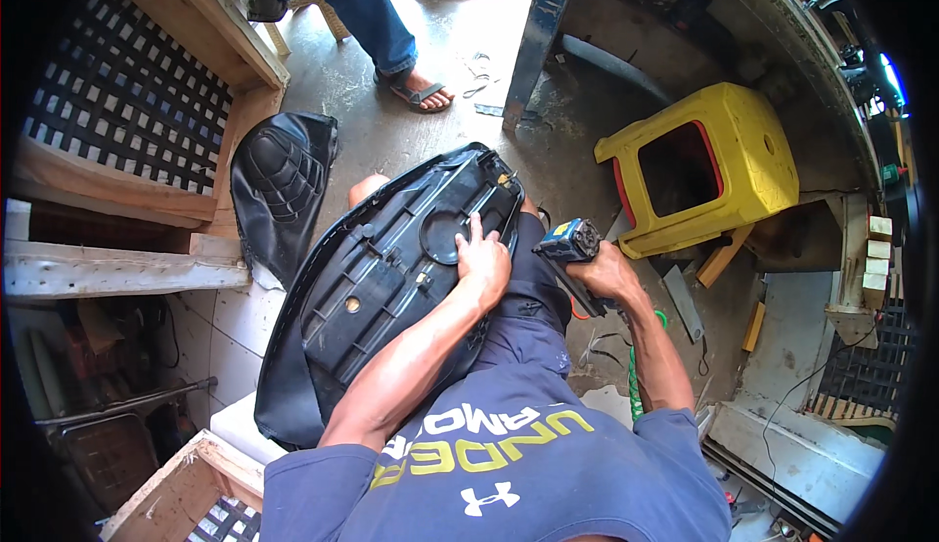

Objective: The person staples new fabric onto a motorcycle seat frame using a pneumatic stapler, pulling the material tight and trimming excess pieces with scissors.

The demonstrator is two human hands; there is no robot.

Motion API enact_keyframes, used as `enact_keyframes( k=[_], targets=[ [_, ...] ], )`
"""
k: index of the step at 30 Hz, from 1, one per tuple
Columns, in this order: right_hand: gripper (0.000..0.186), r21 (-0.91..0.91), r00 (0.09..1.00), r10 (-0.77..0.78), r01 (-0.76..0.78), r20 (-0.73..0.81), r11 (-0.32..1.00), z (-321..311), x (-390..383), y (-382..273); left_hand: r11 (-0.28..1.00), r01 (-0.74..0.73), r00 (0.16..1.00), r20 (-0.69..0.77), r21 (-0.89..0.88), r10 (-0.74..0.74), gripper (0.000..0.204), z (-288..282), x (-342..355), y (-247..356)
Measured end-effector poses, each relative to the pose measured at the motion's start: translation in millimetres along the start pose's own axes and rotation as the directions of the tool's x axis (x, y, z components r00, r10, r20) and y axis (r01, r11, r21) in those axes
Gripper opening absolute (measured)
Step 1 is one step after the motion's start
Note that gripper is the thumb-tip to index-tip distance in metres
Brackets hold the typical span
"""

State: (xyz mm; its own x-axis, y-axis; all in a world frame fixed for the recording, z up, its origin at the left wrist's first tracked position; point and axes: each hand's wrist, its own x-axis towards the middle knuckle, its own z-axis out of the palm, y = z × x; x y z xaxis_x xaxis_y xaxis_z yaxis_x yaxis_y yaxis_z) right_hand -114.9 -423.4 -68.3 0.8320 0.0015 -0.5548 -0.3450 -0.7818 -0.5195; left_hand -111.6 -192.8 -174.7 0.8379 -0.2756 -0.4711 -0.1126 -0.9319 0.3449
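A black motorcycle seat [386, 283] lies underside up across my lap, its ribbed plastic base facing me and black cover material wrapped around its rim. My left hand [483, 266] rests on the base near the round recess, fingers stretched out. Off the seat's right side, my right hand [604, 274] is wrapped around the handle of an air staple gun [570, 241]. The gun's nose points toward the seat's edge, and whether it touches is hard to see. A green coiled air hose [636, 382] hangs below my right forearm.
A loose black seat cover [280, 175] leans left of the seat beside wooden frames with woven black straps [127, 82]. At right lies a yellow plastic stool [710, 165] on its side. Another person's sandaled foot [421, 90] stands ahead. Wood and metal pieces [682, 299] litter the floor.
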Motion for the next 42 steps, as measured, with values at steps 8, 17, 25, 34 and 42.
enact_keyframes(
  k=[8,17,25,34,42],
  targets=[
    [0.043,0.021,0.990,-0.059,0.057,0.130,0.998,4.1,-1.3,-9.9,0.864,-0.354,0.930,-0.234,-0.358,0.284,0.014,-40.4,-1.5,-68.4],
    [0.040,-0.271,0.927,0.067,0.038,0.369,0.962,16.7,6.5,-71.3,0.842,-0.410,0.897,-0.320,-0.351,0.303,0.013,-37.0,-8.5,-65.7],
    [0.035,-0.414,0.898,0.155,0.033,0.412,0.910,24.1,13.4,-112.0,0.790,-0.442,0.804,-0.578,-0.425,0.139,0.017,-18.4,-11.2,-62.5],
    [0.025,0.144,0.965,0.006,-0.045,0.261,0.989,3.9,30.6,1.0,0.782,-0.349,0.877,-0.475,-0.517,0.077,0.021,-79.0,-63.6,-69.6],
    [0.045,0.101,0.852,0.315,-0.301,-0.418,0.948,144.1,69.7,270.4,0.937,-0.082,0.685,-0.702,-0.341,-0.195,0.023,-149.5,-261.7,-138.8]
  ],
)
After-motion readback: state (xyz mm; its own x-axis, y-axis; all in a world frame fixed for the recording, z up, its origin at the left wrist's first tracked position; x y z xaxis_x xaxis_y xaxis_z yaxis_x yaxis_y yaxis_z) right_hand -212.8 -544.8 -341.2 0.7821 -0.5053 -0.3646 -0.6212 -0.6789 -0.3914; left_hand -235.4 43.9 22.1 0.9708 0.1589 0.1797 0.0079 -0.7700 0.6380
